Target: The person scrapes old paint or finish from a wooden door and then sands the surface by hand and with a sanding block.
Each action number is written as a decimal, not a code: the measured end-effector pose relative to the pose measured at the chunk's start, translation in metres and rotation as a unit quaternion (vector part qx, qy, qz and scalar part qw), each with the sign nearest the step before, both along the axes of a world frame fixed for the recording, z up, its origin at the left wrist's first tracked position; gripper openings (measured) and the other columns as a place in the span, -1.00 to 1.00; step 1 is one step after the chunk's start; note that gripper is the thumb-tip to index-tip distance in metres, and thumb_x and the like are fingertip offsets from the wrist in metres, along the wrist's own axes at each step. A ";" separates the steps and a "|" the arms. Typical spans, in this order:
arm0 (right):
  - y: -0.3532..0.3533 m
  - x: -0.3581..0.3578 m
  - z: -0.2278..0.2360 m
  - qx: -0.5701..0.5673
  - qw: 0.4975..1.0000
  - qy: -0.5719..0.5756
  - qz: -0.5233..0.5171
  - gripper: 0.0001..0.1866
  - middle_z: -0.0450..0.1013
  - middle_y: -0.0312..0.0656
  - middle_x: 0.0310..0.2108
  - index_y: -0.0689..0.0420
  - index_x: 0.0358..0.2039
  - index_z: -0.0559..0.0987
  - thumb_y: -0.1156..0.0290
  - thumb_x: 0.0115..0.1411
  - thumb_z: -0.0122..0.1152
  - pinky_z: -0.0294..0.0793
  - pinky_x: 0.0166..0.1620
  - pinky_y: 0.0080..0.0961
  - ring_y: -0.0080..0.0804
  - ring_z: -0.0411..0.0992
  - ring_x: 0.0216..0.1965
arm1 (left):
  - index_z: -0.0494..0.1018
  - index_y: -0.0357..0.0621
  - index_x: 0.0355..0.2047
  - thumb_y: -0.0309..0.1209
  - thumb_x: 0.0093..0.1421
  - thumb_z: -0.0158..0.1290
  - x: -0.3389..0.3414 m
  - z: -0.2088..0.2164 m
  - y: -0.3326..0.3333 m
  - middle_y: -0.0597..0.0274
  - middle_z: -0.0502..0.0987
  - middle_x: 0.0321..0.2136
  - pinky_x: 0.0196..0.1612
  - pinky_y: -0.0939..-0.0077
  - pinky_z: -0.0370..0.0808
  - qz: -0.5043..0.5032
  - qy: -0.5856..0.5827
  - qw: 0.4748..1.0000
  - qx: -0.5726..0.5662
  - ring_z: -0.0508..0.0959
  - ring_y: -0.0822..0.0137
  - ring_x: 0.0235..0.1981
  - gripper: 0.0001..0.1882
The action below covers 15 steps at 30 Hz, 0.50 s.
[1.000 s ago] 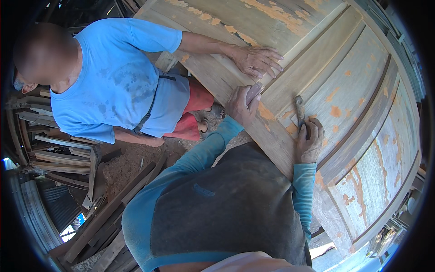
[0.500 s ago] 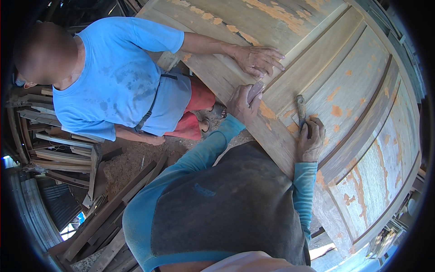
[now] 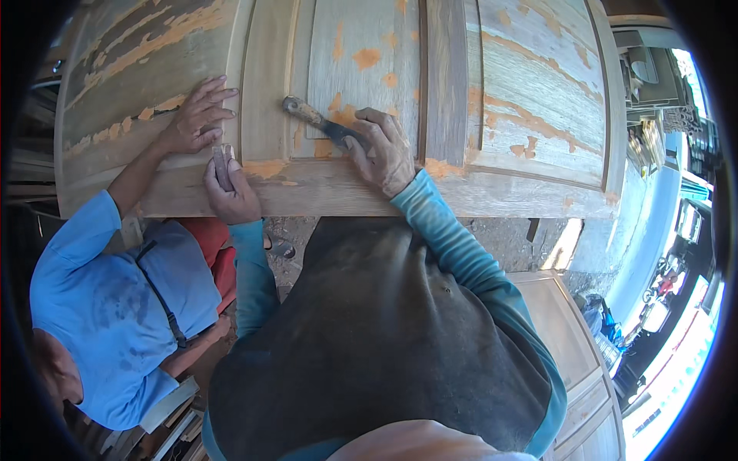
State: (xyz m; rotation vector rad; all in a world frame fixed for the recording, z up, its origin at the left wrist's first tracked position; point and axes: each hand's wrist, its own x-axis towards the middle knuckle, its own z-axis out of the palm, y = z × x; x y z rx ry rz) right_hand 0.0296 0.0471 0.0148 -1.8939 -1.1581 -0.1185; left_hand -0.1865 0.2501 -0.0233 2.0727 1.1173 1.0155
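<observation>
1. Head view: nearest is the wearer's dark shirt (image 3: 369, 323), with teal sleeves (image 3: 453, 230) reaching forward to the wood panel (image 3: 338, 188).
2. Left hand (image 3: 233, 196): closed around a small brown block (image 3: 222, 167), thumb on one side and fingers on the other, over the panel's near border.
3. Right hand (image 3: 383, 150): resting on the panel, half curled, thumb and forefinger beside the knife (image 3: 307, 115). The knife's handle points away to the left, its dark blade toward the palm; I cannot tell whether the fingers grip it.
4. Orange filler (image 3: 367, 58) marks the panel in patches and streaks.
5. Just beyond the block, a co-worker's hand (image 3: 198, 119) lies spread on the panel. Its owner, in a blue shirt (image 3: 115, 307) and red shorts (image 3: 217, 250), is at the left.
6. At lower right is a second panel (image 3: 550, 323).
7. Farther off, at upper right, stand stacked boards (image 3: 646, 146).
</observation>
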 end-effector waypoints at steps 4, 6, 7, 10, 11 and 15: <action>-0.037 -0.014 0.001 -0.041 0.998 0.055 -0.011 -0.63 0.46 -0.06 -0.05 0.15 -0.03 0.52 0.46 0.15 0.40 0.56 -0.05 -0.15 0.01 0.51 -0.10 | 0.36 -0.48 0.12 -0.39 0.43 0.05 0.009 0.013 -0.004 -0.17 0.55 0.08 0.08 0.31 0.55 -0.014 -0.075 0.995 -0.068 0.60 0.15 0.06 -0.60; -0.054 -0.016 0.005 -0.051 0.995 0.089 -0.001 -0.63 0.47 -0.05 -0.08 0.15 -0.02 0.51 0.44 0.17 0.39 0.56 -0.06 -0.15 0.02 0.52 -0.12 | 0.34 -0.45 0.14 -0.37 0.46 0.01 0.014 0.023 -0.014 -0.06 0.54 0.05 -0.01 0.46 0.54 -0.018 -0.076 0.995 -0.054 0.58 0.33 -0.06 -0.61; -0.061 -0.015 0.010 -0.085 0.987 0.139 0.009 -0.62 0.48 -0.03 -0.11 0.16 0.01 0.51 0.41 0.20 0.38 0.57 -0.08 -0.15 0.01 0.54 -0.12 | 0.35 -0.44 0.14 -0.36 0.46 0.02 0.021 0.032 -0.022 -0.02 0.55 0.02 -0.02 0.47 0.54 -0.044 -0.098 0.991 -0.082 0.58 0.35 -0.07 -0.61; -0.082 -0.005 0.035 -0.080 0.975 0.206 0.032 -0.58 0.49 0.00 -0.11 0.19 0.07 0.51 0.34 0.25 0.37 0.58 -0.08 -0.18 -0.02 0.55 -0.13 | 0.38 -0.40 0.10 -0.38 0.43 0.05 0.059 0.057 -0.076 0.10 0.55 -0.12 -0.06 0.49 0.56 -0.146 -0.145 0.965 -0.163 0.57 0.39 -0.13 -0.65; -0.091 0.000 0.043 -0.063 0.978 0.196 0.037 -0.56 0.50 0.01 -0.11 0.21 0.09 0.50 0.32 0.26 0.36 0.58 -0.08 -0.19 -0.02 0.56 -0.14 | 0.40 -0.39 0.07 -0.42 0.42 0.05 0.076 0.067 -0.097 0.14 0.54 -0.20 -0.08 0.49 0.58 -0.194 -0.149 0.951 -0.188 0.58 0.38 -0.18 -0.68; -0.117 0.006 0.063 -0.002 0.976 0.219 0.021 -0.50 0.54 0.08 -0.13 0.27 0.13 0.49 0.22 0.31 0.34 0.58 -0.07 -0.27 -0.03 0.57 -0.14 | 0.41 -0.36 0.08 -0.36 0.43 0.08 0.125 0.094 -0.190 0.17 0.57 -0.17 -0.16 0.54 0.58 -0.375 -0.176 0.844 -0.340 0.60 0.42 -0.19 -0.66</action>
